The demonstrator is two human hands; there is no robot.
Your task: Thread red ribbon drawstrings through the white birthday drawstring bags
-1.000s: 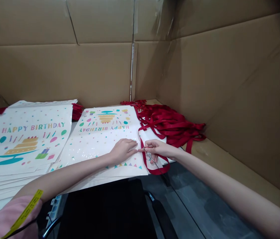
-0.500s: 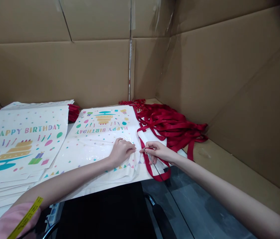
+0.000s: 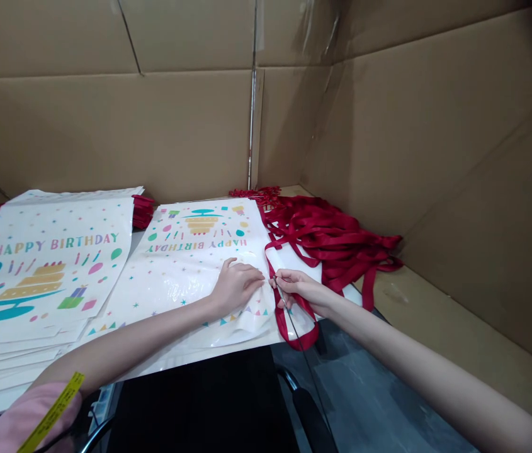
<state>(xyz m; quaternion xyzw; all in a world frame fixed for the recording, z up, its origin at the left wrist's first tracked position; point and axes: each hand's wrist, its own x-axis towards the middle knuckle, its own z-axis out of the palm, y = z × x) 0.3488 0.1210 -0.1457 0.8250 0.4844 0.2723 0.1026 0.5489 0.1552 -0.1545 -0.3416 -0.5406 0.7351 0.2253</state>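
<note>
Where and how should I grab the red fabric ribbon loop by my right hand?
Probably pinch the red fabric ribbon loop at its lower bend, coming from your side: that rounded part appears to jut over the grey floor, clear of your right hand.

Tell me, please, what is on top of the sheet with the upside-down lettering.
The left hand rests on the sheet near its right edge, and the forearm crosses over it; the patches beneath them cannot be seen.
</note>
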